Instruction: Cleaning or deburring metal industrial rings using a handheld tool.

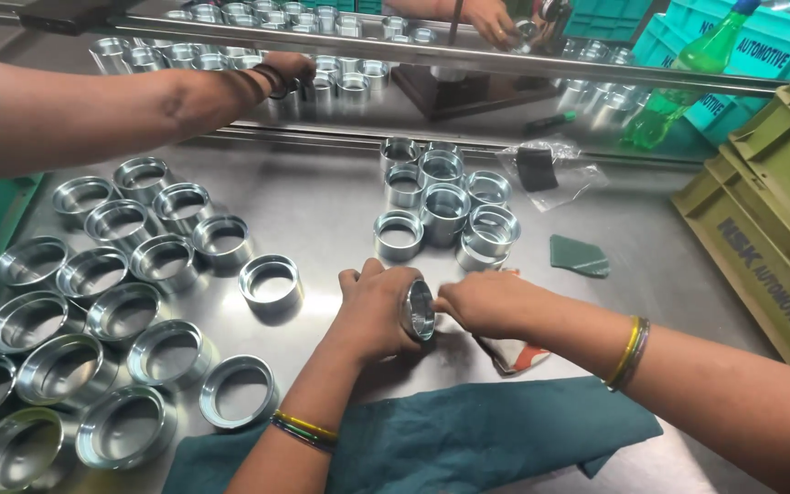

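My left hand (372,313) grips a shiny metal ring (420,310) tilted on its side, just above the steel table. My right hand (491,305) meets it from the right, fingertips at the ring's rim, with a patterned cloth (511,355) under the hand. Both wrists wear bangles. A single ring (270,281) lies just left of my hands. A cluster of several rings (441,203) stands beyond them.
Several larger rings (93,311) cover the table's left side. A dark green cloth (468,434) lies at the near edge. Another person's arm (112,105) reaches across at upper left. Olive crates (779,210) stand right, with a green bottle (683,82), a plastic bag (550,171) and a green pad (579,255).
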